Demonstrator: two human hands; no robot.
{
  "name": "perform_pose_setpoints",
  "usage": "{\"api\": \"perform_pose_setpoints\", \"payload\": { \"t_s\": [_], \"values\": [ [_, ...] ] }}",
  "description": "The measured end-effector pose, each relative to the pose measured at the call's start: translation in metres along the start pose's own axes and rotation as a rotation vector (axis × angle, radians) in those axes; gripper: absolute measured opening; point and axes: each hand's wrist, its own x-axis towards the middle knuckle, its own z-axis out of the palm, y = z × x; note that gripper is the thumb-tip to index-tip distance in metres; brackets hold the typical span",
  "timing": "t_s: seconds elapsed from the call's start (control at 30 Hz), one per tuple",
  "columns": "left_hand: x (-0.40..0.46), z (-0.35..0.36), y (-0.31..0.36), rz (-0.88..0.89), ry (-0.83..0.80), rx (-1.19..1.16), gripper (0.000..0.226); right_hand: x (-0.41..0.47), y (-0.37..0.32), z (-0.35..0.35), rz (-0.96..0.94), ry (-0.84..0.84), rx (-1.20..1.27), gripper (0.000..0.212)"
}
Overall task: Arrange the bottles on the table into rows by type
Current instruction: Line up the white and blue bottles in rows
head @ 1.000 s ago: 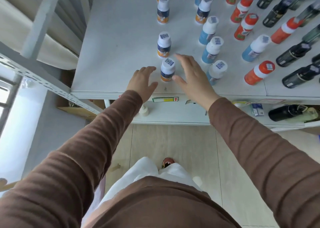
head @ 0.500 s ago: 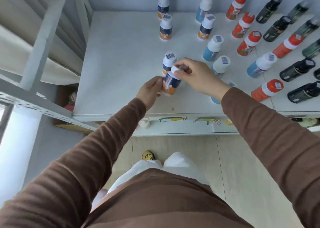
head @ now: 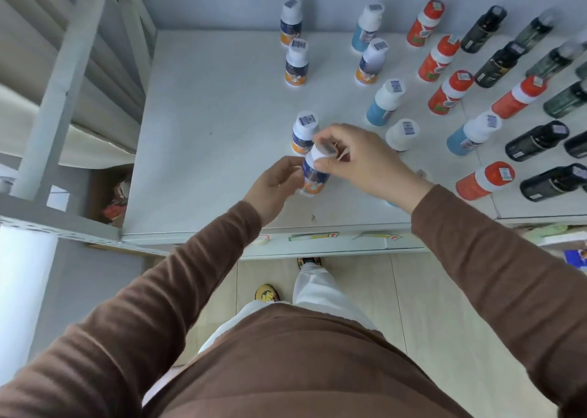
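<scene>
Over white table [head: 206, 132], both hands (left [head: 273, 186], right [head: 359, 160]) grip orange-labelled bottle [head: 313, 179] between them.

White table [head: 203, 163] as the landmark. Near its front edge, a bottle [head: 313, 178] with white cap and a navy-over-orange label sits between two hands in brown sleeves [head: 197, 268]. Behind it on the table, bottles with the same colours. Further right on the table, light blue bottles [head: 382, 108] with white caps, then orange-red bottles [head: 449, 95], then black and dark green bottles [head: 535, 141]. Below the table, beige floor tiles [head: 428, 293].
</scene>
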Motion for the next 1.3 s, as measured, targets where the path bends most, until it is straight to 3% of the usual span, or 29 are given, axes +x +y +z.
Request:
{"api": "perform_pose_setpoints", "payload": {
  "t_s": [0.23,0.4,0.63,0.83,0.93,1.07,1.2,1.3],
  "values": [
    [0.0,-0.004,-0.011,-0.012,0.035,0.25,0.021,-0.015,0.013,0.017,-0.157,-0.126,-0.232,0.041],
    [0.013,-0.021,-0.007,0.089,0.138,0.643,0.03,-0.006,0.014,0.004,-0.171,-0.217,-0.248,0.05],
    [0.046,-0.046,0.019,0.172,0.267,0.971,0.031,0.043,0.009,-0.026,-0.126,-0.007,-0.239,0.037],
    [0.063,-0.046,0.021,0.066,0.21,1.092,0.034,0.072,0.012,-0.012,-0.165,-0.175,-0.417,0.05],
    [0.068,-0.044,0.015,0.01,0.169,0.95,0.031,0.082,0.015,-0.008,-0.145,-0.201,-0.381,0.04],
    [0.077,-0.04,0.033,-0.165,0.2,0.312,0.019,0.101,0.014,-0.027,0.022,-0.147,-0.06,0.029],
    [0.084,-0.038,0.066,-0.383,0.137,-0.212,0.039,0.113,-0.002,-0.048,0.18,-0.091,0.213,0.03],
    [0.087,-0.042,0.074,-0.444,0.036,-0.381,0.054,0.116,-0.01,-0.054,0.262,-0.078,0.266,0.042]
  ]
}}
